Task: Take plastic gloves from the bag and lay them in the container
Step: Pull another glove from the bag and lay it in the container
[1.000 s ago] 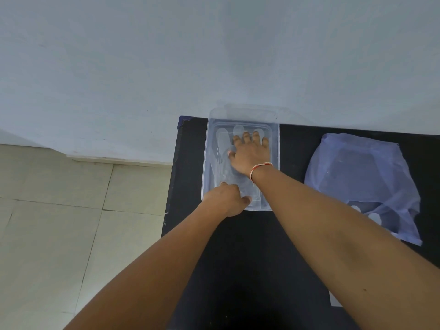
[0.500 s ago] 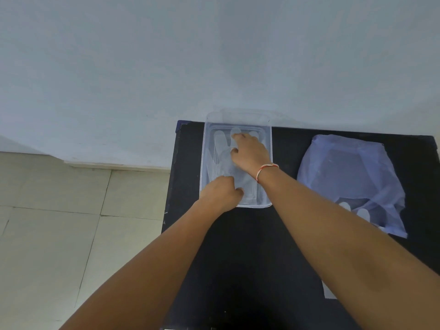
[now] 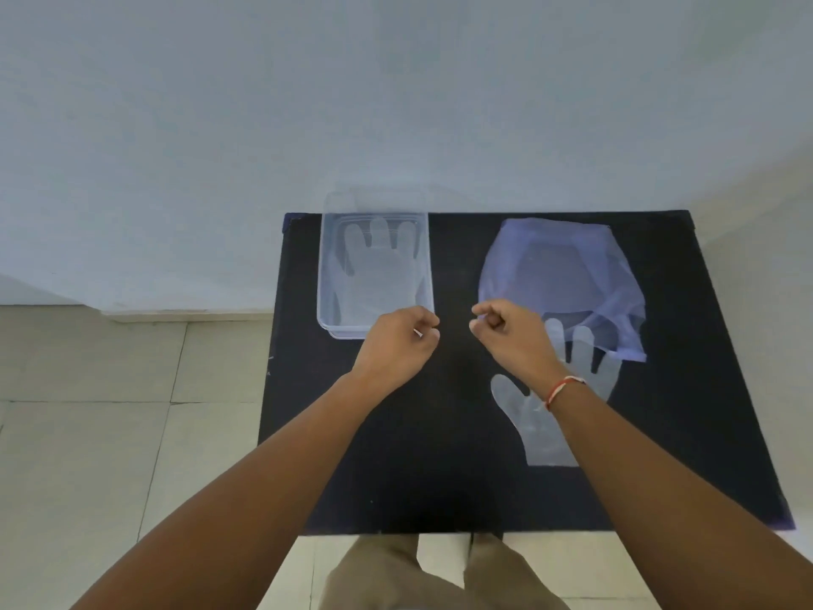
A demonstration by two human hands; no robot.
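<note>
A clear plastic container [image 3: 327, 319] stands at the far left of the black table, and a translucent plastic glove [image 3: 379, 270] lies flat inside it. A thin bluish plastic bag [image 3: 567, 266] rests at the far right. Another plastic glove [image 3: 528, 416] lies on the table in front of the bag, its fingers reaching under the bag's edge. My left hand [image 3: 398, 345] hovers at the container's near right corner, fingers curled, nothing in it. My right hand [image 3: 510, 332] is curled shut over the table between container and bag, also empty, partly hiding the loose glove.
The black table [image 3: 440, 477] stands against a pale wall. Tiled floor lies to the left and below the near edge, where my trousers show.
Both hands have drawn back out of the container toward me, leaving the glove flat inside. The view has widened and the loose glove in front of the bag is now visible.
</note>
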